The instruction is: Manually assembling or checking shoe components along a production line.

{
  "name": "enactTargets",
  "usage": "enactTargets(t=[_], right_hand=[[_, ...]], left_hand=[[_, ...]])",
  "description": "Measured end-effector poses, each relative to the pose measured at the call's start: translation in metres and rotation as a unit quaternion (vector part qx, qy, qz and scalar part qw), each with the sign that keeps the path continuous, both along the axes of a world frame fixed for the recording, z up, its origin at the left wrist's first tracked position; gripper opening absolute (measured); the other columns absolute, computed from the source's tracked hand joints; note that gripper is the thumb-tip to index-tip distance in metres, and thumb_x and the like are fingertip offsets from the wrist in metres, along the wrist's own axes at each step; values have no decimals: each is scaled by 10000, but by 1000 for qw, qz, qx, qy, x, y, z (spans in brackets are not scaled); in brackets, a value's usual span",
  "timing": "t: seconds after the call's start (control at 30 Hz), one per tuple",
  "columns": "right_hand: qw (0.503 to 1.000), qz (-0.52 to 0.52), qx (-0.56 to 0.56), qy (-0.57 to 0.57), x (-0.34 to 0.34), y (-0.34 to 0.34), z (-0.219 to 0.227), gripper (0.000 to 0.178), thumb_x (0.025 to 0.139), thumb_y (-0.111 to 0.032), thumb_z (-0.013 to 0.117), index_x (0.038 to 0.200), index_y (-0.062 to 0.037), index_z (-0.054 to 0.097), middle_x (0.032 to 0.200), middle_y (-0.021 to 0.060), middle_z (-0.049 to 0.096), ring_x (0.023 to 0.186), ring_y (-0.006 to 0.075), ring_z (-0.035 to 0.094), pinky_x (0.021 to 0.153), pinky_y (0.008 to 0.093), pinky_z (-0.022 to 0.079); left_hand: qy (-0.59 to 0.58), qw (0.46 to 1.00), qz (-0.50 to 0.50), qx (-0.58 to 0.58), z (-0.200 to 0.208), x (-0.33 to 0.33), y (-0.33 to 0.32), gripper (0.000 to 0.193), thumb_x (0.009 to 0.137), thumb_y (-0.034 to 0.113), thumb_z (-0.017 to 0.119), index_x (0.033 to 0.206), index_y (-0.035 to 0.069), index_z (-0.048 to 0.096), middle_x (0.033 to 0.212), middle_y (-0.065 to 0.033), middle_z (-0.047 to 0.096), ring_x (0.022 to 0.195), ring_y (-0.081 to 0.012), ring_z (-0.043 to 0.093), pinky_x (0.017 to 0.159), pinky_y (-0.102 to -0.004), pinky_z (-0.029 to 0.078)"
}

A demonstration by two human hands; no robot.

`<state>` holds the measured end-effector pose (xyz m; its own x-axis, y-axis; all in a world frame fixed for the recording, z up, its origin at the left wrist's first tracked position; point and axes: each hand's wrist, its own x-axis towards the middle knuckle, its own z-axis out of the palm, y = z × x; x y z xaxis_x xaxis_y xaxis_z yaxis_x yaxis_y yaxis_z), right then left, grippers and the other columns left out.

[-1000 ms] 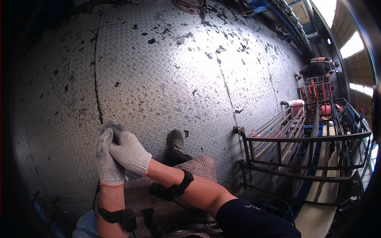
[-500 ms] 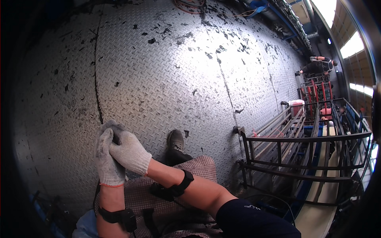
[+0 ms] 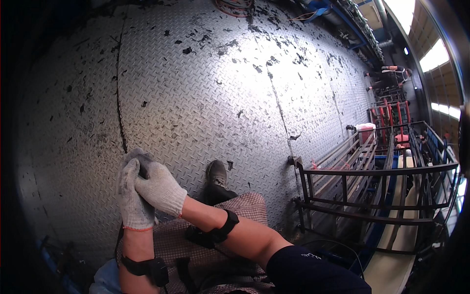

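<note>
My left hand and my right hand wear pale knitted work gloves, stained grey at the fingers and edged in orange at the cuffs. They press together low and left of centre, above the checked apron on my lap. The fingers of both are closed and curled against each other at the far end. Whatever lies between the palms, if anything, is hidden. Black straps go round both forearms. A dark shoe is planted just beyond the apron.
Tread-plate metal floor spreads ahead, strewn with black scraps. Along the right stands a dark metal rack with long bars and red uprights. A coiled hose lies at the far edge. Another person is at the far right.
The person at the far right has shifted posture, with legs now placed differently. My hands and arms stay as they were.
</note>
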<state>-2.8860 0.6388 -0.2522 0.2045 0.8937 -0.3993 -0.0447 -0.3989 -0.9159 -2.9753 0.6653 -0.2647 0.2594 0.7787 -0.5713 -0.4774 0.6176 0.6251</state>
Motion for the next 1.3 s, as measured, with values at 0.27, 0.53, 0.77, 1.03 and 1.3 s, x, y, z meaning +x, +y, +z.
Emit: enactTargets(t=[0.27,0.53,0.77,1.03,1.3], right_hand=[[1000,14,-5,0,1,1,2,320,952,-205,556,1159,32,610,1005,207,694,973,240,672,866,389,512],[997,-55,51,-7,-6,-1,-9,340,907,-236,587,1034,74,642,904,315,666,923,457,671,777,469,514],[998,-54,45,-5,-5,0,-9,339,908,-239,588,1011,79,644,878,313,665,903,456,675,768,465,514],[1000,-4,6,-7,-1,-1,-2,337,946,-238,553,1125,40,619,942,205,701,920,236,682,825,396,521],[1000,-6,8,-5,1,0,2,332,947,-240,556,1114,39,626,937,202,701,909,228,683,820,391,521]], left_hand=[[13,1000,-5,-5,1,-1,0,305,982,166,550,1253,29,586,1134,-91,644,1033,-193,640,934,-343,525],[3,1000,-1,0,2,0,0,324,985,164,553,1279,28,562,1159,-97,637,1048,-199,641,944,-348,528],[9,1000,1,-16,0,-1,1,329,983,176,558,1279,32,562,1159,-96,633,1050,-202,638,946,-348,523],[9,1000,-8,-4,-2,-1,0,333,983,190,560,1276,33,568,1152,-91,629,1041,-197,636,935,-345,525],[16,1000,-7,12,0,0,0,332,982,194,564,1270,32,575,1152,-91,630,1043,-196,635,937,-344,522]])
